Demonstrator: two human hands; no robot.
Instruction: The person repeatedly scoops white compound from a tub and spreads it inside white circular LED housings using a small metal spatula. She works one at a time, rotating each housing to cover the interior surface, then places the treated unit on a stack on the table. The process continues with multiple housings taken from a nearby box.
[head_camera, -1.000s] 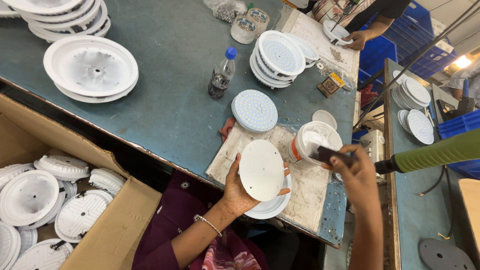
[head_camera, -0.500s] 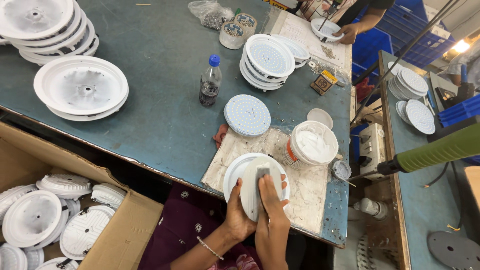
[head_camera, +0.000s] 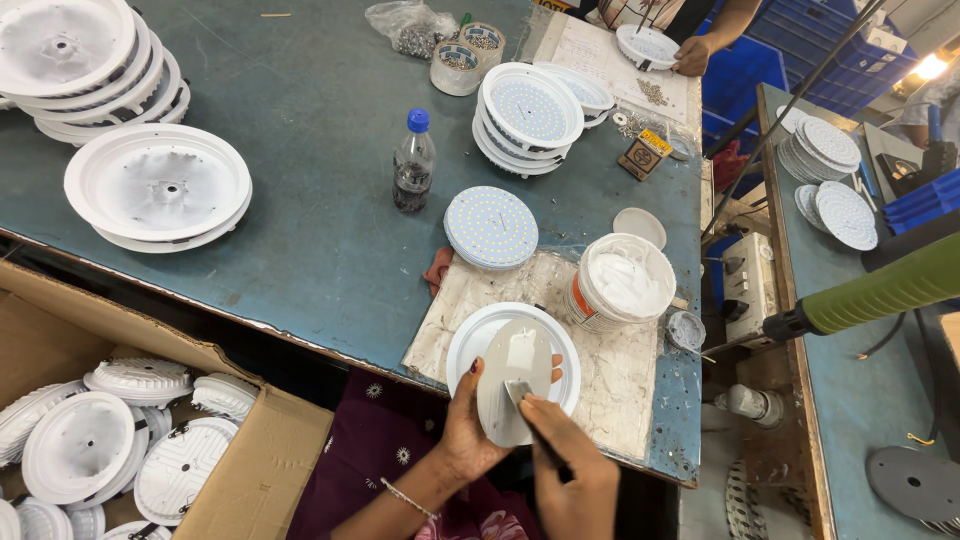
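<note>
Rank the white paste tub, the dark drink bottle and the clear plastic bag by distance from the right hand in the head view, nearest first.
From the right hand:
1. White paste tub, just up and right on the stained sheet.
2. Dark drink bottle, mid-table, up and left.
3. Clear plastic bag, at the far edge.

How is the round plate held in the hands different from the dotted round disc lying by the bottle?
The plain grey round plate is held tilted in the left hand, and the right hand presses a small blade against it. The white dotted round disc lies flat on the blue-green table, untouched. The plate has a white smear; the disc has rows of small dots. Both are round and thin.
</note>
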